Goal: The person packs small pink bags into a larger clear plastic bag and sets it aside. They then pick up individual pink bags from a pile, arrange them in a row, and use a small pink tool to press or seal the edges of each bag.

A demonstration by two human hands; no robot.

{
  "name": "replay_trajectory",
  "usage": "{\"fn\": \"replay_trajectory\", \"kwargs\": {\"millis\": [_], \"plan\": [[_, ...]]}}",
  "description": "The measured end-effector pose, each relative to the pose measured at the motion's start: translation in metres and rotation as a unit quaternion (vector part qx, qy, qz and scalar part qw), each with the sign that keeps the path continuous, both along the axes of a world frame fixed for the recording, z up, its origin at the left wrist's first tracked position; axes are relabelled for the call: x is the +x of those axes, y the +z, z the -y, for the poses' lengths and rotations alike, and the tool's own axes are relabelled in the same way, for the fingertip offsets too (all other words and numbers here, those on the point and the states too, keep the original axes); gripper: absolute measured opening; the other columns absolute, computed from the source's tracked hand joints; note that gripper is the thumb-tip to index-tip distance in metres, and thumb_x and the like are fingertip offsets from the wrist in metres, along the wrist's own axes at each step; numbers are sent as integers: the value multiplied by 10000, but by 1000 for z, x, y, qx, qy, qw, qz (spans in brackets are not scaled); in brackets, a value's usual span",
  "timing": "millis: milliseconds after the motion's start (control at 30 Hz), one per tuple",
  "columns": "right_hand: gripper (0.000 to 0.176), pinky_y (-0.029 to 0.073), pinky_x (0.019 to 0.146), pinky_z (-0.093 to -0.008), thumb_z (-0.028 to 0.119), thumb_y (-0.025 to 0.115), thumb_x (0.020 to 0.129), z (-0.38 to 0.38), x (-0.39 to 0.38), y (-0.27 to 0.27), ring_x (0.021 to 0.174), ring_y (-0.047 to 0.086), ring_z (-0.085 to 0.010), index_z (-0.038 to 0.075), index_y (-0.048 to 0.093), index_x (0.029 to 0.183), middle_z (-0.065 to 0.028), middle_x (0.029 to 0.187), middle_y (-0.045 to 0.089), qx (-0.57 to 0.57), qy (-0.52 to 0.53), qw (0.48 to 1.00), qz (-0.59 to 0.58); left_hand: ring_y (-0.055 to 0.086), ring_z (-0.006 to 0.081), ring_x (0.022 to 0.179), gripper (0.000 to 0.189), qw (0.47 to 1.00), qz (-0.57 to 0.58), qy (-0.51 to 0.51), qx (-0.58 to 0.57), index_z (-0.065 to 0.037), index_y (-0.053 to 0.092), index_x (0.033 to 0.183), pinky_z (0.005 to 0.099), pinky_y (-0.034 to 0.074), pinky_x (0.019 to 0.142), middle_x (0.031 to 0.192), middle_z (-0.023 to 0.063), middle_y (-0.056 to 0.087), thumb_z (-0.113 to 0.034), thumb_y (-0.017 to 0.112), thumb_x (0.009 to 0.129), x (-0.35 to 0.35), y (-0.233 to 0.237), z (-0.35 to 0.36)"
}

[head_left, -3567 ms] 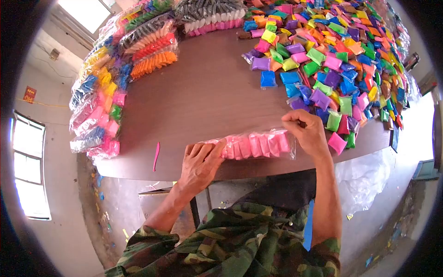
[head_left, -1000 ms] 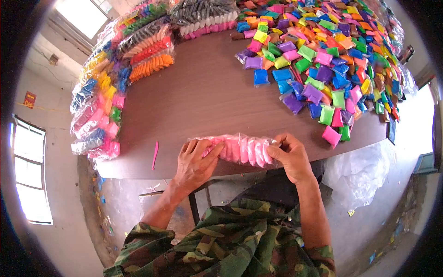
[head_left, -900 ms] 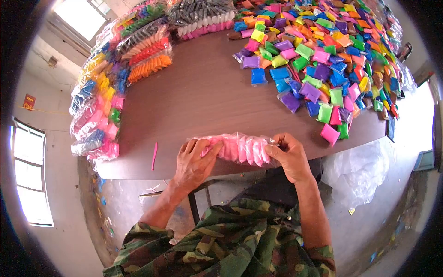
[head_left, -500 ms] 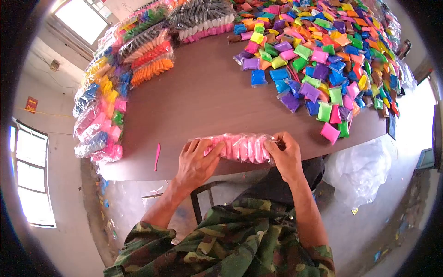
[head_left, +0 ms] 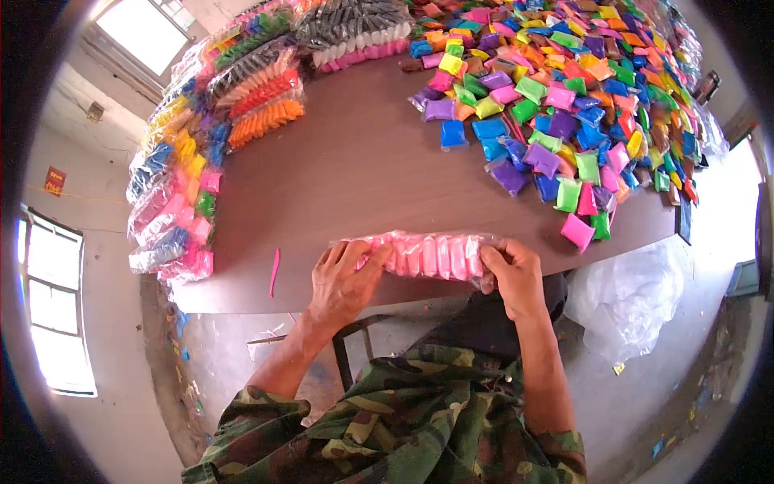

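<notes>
A clear plastic bag filled with a row of pink packets [head_left: 431,255] lies at the near edge of the brown table [head_left: 347,177]. My left hand [head_left: 343,282] presses on the bag's left end with fingers spread over it. My right hand [head_left: 512,274] grips the bag's right end, fingers pinching the plastic there. Both forearms reach up from camouflage sleeves.
A big heap of small coloured packets [head_left: 564,89] covers the table's right and far side. Filled bags of sorted packets [head_left: 181,177] line the left edge and far left [head_left: 258,89]. A pink strip [head_left: 274,271] lies near the front edge. A clear plastic sack [head_left: 625,298] hangs at the right.
Since 3.6 s ago my right hand came down from the bag's top right corner to its right end and the row of packets was pushed tighter. Over the last second little moved.
</notes>
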State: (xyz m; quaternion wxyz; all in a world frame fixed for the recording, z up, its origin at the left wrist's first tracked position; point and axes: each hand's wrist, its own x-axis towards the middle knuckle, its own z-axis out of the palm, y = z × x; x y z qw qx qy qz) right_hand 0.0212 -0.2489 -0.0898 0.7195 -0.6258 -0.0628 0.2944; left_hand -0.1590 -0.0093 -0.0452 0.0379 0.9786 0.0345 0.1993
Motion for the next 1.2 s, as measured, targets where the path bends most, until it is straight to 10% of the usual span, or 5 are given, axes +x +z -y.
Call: {"fn": "replay_trajectory", "kwargs": {"millis": [800,1200], "plan": [[81,401,446,-258,67,664,1033,-14,-7,-10,543,524,-51,10,712,1001,22,721,613,-84,-23,993,76,670,319,1135,490,999,37,-32,14,-103,767,1250,465,591,950,1277,104,664,-179,925,792,-37,-26,-40],[165,532,707,-439,124,734,931,-12,-5,-27,753,709,-313,-33,688,952,-208,823,703,-209,-50,943,252,645,377,1215,456,996,84,-7,-41,-120,746,1273,477,593,1006,1355,161,619,-211,903,854,-39,-33,-39]]}}
